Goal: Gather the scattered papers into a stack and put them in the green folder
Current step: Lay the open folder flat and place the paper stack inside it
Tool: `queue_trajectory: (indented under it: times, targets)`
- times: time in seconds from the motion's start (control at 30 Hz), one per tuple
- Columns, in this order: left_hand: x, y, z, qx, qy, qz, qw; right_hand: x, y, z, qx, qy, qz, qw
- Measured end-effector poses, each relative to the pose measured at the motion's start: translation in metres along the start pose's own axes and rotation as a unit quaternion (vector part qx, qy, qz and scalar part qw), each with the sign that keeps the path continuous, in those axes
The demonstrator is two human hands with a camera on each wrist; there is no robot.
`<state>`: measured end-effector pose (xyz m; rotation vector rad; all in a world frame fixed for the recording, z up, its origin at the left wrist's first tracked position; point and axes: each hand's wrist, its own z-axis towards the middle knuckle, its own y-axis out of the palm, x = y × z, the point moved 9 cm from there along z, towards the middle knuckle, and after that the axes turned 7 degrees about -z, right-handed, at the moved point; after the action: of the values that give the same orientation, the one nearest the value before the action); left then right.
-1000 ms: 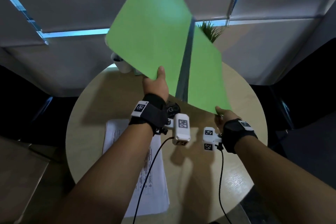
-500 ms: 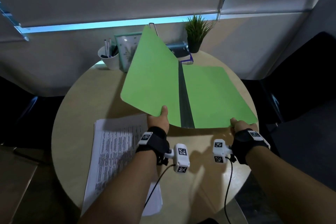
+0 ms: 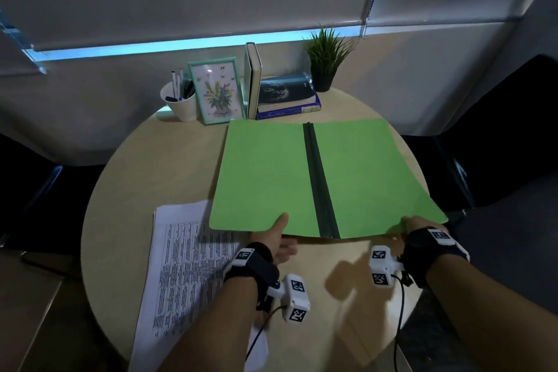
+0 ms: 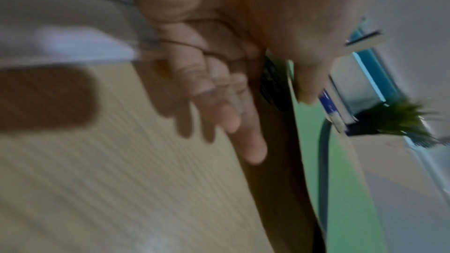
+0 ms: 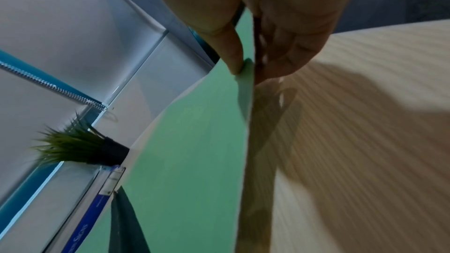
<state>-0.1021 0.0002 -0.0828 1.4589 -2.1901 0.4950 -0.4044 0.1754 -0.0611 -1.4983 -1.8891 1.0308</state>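
The green folder (image 3: 265, 172) lies spread wide on the round wooden table (image 3: 169, 160), its dark spine (image 3: 320, 184) running front to back. My left hand (image 3: 279, 235) pinches the near edge of the left flap, thumb on top and fingers underneath (image 4: 253, 141). My right hand (image 3: 415, 225) pinches the near right corner, thumb on the green sheet (image 5: 233, 59). That near edge is held slightly above the tabletop. A stack of printed papers (image 3: 187, 266) lies on the table at the left, partly under my left forearm and under the folder's left corner.
At the back of the table stand a white pen cup (image 3: 179, 104), a framed flower picture (image 3: 217, 90), an upright book (image 3: 253, 78), stacked books (image 3: 287, 96) and a small potted plant (image 3: 326, 60). Dark chairs flank the table on both sides.
The folder came down from raised and tilted in the air to nearly flat on the table, and its left flap dropped level. Both hands kept their hold and moved down with it.
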Motion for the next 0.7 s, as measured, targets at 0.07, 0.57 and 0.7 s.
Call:
queue_trajectory:
  times: [0.07, 0.57, 0.7]
  targets:
    - [-0.004, -0.004, 0.001, -0.031, -0.029, 0.045, 0.998, -0.004, 0.007, 0.003, 0.016, -0.010, -0.020, 1.000]
    - [0.053, -0.132, 0.003, 0.228, 0.172, 0.250, 0.925, -0.186, 0.084, -0.072, -0.026, -0.335, -0.176, 0.925]
    - [0.052, -0.171, 0.003, 0.278, 0.182, 0.234, 0.914, -0.197, 0.085, -0.082, 0.016, -0.287, -0.155, 0.945]
